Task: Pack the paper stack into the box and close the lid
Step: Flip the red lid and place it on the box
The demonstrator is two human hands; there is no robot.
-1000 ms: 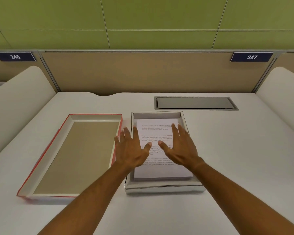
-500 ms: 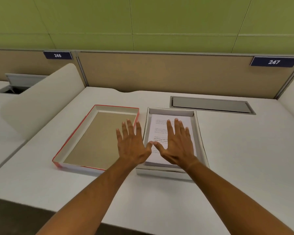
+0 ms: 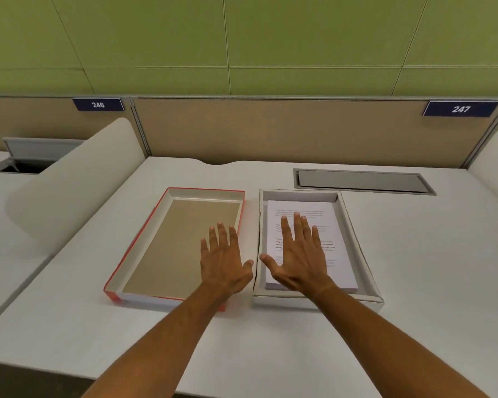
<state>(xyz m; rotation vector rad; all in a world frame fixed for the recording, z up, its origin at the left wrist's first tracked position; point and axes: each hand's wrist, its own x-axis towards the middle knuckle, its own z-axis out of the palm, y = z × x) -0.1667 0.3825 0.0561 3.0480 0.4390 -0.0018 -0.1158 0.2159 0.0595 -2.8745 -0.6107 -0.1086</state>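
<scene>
1. Since half a second ago, your left hand [image 3: 223,264] has drifted left, off the box [image 3: 365,271] and over the lid [image 3: 167,248].
2. Your right hand [image 3: 298,259] lies flat on the paper stack [image 3: 339,254], fingers [image 3: 285,228] spread apart and gripping nothing.
3. Your left hand's fingers are likewise splayed and empty.
4. You have the paper stack inside the box; the lid rests upturned just beside it on the counter [image 3: 431,254].

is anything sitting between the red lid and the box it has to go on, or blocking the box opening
Only the right hand: it lies flat over the white paper stack inside the white cardboard box. The red-edged lid lies upside down beside the box, with bare table between them. The left hand is over the lid's right part.
</scene>
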